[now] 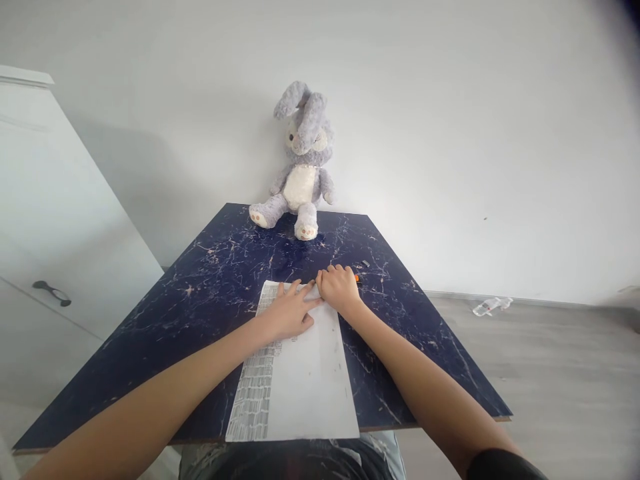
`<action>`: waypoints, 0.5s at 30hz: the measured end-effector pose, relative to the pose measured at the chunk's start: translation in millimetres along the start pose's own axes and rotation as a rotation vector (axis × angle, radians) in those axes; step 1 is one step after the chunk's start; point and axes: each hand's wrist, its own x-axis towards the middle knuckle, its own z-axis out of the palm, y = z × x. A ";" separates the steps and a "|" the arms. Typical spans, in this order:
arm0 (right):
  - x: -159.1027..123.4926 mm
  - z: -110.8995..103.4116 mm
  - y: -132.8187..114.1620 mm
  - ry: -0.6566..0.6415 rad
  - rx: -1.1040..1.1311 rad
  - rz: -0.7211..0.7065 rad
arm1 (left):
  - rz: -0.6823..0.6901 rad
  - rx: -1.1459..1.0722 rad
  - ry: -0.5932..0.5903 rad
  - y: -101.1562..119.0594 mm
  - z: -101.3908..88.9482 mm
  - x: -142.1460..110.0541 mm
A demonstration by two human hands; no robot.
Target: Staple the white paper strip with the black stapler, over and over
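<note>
A white sheet of paper [310,393] lies on the table, its left side filled with a printed or drawn grey brick-like pattern. My left hand [291,312] rests flat on the sheet's upper part, fingers spread. Beside it, at the top right corner of the paper, my right hand [339,288] is closed with the fingers curled. A small orange end [357,277] shows just past the right hand's outer edge. The hand hides the rest of that object, so its kind cannot be made out.
The dark blue marbled table [200,320] reaches to the wall. A grey plush rabbit [303,160] sits at its far edge. A small greyish piece [365,263] lies beyond my right hand. A white cabinet [60,220] stands left; a clear plastic item [493,306] lies on the floor at right.
</note>
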 end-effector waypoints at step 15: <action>4.0 -32.6 66.2 -0.310 0.409 -0.243 | -0.010 0.000 -0.011 -9.9 8.1 -2.0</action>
